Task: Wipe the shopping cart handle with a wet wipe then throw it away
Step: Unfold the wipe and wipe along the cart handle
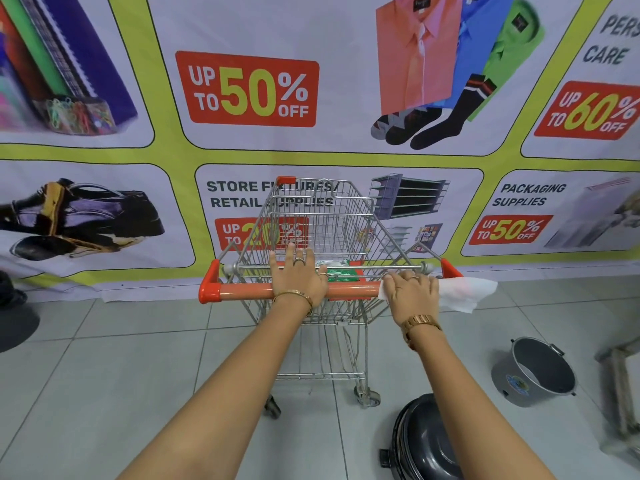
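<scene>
glossy plastic handle (242,292) — wire-metal cart (322,216)

The shopping cart (322,230) is bare wire mesh on castors, standing on the tiled floor facing a printed banner; its handle (249,291) is an orange bar with orange end caps, lying level across the near end; the wet wipe (464,293), white and crumpled, drapes over the bar's right end, hanging loose past it.

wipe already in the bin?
No, the wet wipe is pressed on the orange cart handle under the right hand.
</scene>
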The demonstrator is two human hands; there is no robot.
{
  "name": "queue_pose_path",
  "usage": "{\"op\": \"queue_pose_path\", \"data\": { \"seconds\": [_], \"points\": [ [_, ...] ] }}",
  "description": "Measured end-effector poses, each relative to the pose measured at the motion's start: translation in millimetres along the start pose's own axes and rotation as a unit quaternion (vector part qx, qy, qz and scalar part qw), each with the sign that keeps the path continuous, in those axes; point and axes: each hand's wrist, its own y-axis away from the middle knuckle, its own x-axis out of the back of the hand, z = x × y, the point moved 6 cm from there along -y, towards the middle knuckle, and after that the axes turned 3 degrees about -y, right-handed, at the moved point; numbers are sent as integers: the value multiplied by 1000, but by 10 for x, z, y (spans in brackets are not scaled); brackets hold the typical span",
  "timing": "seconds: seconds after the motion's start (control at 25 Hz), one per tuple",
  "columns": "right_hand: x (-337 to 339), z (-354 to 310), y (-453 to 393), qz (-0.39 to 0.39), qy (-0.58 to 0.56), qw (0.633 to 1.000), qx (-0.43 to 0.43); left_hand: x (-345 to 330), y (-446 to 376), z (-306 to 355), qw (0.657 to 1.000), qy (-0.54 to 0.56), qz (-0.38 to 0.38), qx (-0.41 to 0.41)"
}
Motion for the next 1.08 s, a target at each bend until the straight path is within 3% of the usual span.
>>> {"op": "queue_pose_path", "data": {
  "seconds": [0.08, 0.2, 0.32, 0.48, 0.56, 0.76, 0.88, 0.96, 1.08],
  "points": [
    [-9, -151, 4, -5, -19, 1000, -13, -12, -2, 36, 1000, 0, -2, -5],
    [-60, -486, 87, -5, -25, 999, 42, -15, -1, 10, 1000, 0, -5, -3],
    [-16, -331, 112, -5, -17, 997, 79, -13, -11, -52, 1000, 1, -5, -5],
    [83, 290, 13, 15, -8, 1000, -20, -9, -16, -54, 1000, 0, -7, -1],
    [58, 258, 1, 30, -9, 999, -38, -19, -16, -20, 1000, 0, -12, -3],
    [-80, -551, 170, 53, -71, 994, 59, -23, -11, -32, 1000, -2, -5, -3],
    [-51, -432, 163, 44, -43, 993, 105, -3, 6, -51, 1000, -3, 3, -12],
    [-45, -101, 75, 34, -4, 996, 77, 4, 3, -38, 1000, 8, 5, -16],
    [53, 186, 17, 49, 0, 998, -43, -5, 10, -2, 1000, 7, 5, -22]
  ]
}}
